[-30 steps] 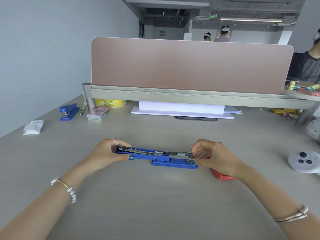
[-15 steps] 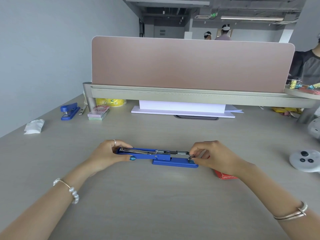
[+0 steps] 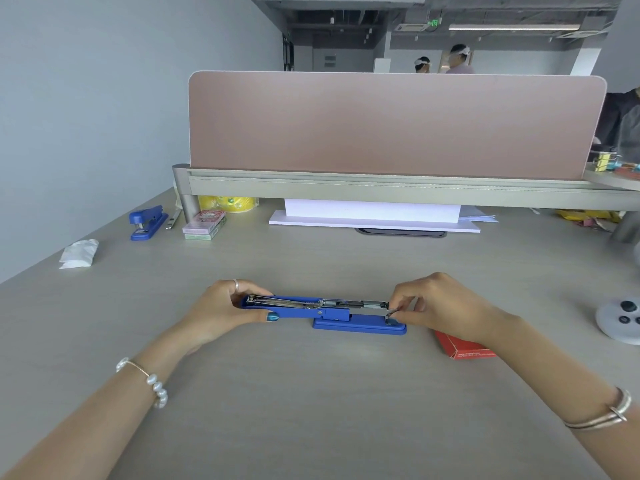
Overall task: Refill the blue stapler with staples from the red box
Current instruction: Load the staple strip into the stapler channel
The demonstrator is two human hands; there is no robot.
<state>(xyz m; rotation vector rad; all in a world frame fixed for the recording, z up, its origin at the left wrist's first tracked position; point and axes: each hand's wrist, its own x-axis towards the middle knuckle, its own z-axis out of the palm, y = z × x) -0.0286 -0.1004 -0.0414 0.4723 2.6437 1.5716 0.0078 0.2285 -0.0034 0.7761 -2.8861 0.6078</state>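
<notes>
While left hand grips the opened blue stapler lid, right hand pinches staples at its magazine front, red box beside.

You face a grey, wood-grained worktop that runs back to a pink divider panel set upright on a beige rail. On your left stands a plain pale blue-grey wall. Above the panel you see an open dark ceiling with exposed ducts, a long strip light and a green exit sign. Two people stand far back, and another sits at the right edge.
</notes>
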